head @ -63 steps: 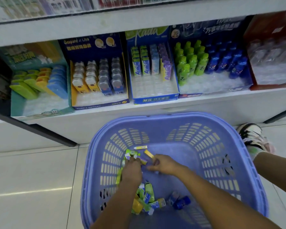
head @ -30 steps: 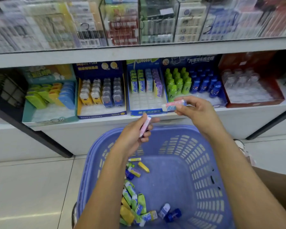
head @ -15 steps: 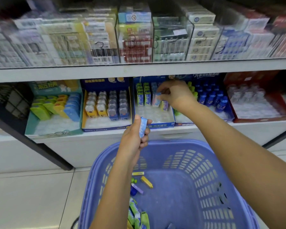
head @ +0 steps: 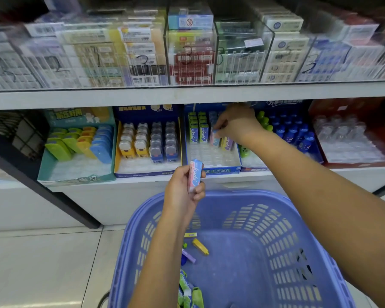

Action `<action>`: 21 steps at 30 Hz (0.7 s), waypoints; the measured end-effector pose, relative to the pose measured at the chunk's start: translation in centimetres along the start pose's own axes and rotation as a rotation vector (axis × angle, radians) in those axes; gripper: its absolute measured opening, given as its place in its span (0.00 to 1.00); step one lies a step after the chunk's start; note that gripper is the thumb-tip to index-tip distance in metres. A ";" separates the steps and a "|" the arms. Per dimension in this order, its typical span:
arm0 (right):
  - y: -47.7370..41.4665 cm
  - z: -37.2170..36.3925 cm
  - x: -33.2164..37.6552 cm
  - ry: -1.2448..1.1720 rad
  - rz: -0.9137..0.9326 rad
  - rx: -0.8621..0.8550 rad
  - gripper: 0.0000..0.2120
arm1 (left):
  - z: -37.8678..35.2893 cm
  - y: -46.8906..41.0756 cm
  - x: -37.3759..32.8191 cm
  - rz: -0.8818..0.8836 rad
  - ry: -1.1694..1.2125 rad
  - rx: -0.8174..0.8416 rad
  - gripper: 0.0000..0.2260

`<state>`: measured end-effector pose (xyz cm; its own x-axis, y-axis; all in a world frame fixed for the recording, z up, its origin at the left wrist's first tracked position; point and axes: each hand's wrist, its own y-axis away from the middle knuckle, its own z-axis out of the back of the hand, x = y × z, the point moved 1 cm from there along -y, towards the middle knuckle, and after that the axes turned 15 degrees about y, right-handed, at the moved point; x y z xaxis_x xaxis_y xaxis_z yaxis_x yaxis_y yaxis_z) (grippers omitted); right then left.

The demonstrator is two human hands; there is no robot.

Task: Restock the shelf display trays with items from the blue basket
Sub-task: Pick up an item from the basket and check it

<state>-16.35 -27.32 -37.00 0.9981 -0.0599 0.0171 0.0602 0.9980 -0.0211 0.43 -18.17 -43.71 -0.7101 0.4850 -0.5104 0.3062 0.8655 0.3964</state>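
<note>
- Head view: a blue basket (head: 249,252) is seen on the floor below the shelf (head: 187,96), with a yellow piece (head: 200,246), a purple piece (head: 189,255) and green packs (head: 190,292) lying loose in it.
- A pink-and-blue eraser (head: 195,174) is gripped upright by the closed fingers of the left hand (head: 182,194), above the basket's far rim.
- A second pink eraser (head: 215,138) is pinched by the fingers of the right hand (head: 236,124) inside the blue display tray (head: 220,170), just beside the green erasers (head: 197,130) and purple erasers (head: 228,143).
- The tray's front rows are seen unfilled.
</note>
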 end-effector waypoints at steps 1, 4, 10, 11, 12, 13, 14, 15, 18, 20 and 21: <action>-0.2 0.1 0.2 0.041 0.001 0.019 0.10 | 0.0 0.0 0.0 -0.006 0.026 -0.012 0.09; 0.1 0.4 0.6 0.074 0.029 0.000 0.08 | -0.2 0.2 0.1 -0.032 0.054 -0.036 0.12; 5.5 1.2 1.5 -0.604 0.247 0.143 0.07 | -1.0 0.3 0.5 -0.150 0.051 -0.031 0.13; 6.1 1.2 1.4 -0.615 0.291 0.187 0.08 | -1.3 0.3 0.6 -0.164 0.043 -0.020 0.13; 6.5 1.3 1.3 -0.626 0.307 0.195 0.08 | -1.6 0.2 0.7 -0.181 0.029 -0.005 0.13; 6.6 1.4 0.9 -0.648 0.307 0.182 0.08 | -1.9 0.2 0.8 -0.203 0.004 0.008 0.12; 6.5 1.5 0.5 -0.677 0.299 0.160 0.07 | -2.2 0.2 0.9 -0.235 -0.048 0.010 0.12; 6.3 1.7 0.2 -0.696 0.284 0.133 0.06 | -2.3 0.1 1.0 -0.282 -0.141 0.003 0.12; 5.2 1.9 -1.1 -0.624 0.165 -0.036 0.05 | -2.2 0.0 1.0 -0.523 -0.721 -0.010 0.12; 4.5 1.8 -1.6 -0.483 0.108 -0.163 0.07 | -1.7 -0.2 1.1 -0.650 -1.155 0.030 0.15; 4.2 1.6 -1.6 -0.423 0.098 -0.188 0.08 | -1.4 -0.5 1.3 -0.669 -1.311 0.054 0.16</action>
<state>-17.69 -23.01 -35.56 0.9076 0.0872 0.4107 0.0072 0.9748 -0.2229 -1.52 -18.18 -43.53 0.3343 -0.2602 -0.9058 0.2033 0.9584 -0.2003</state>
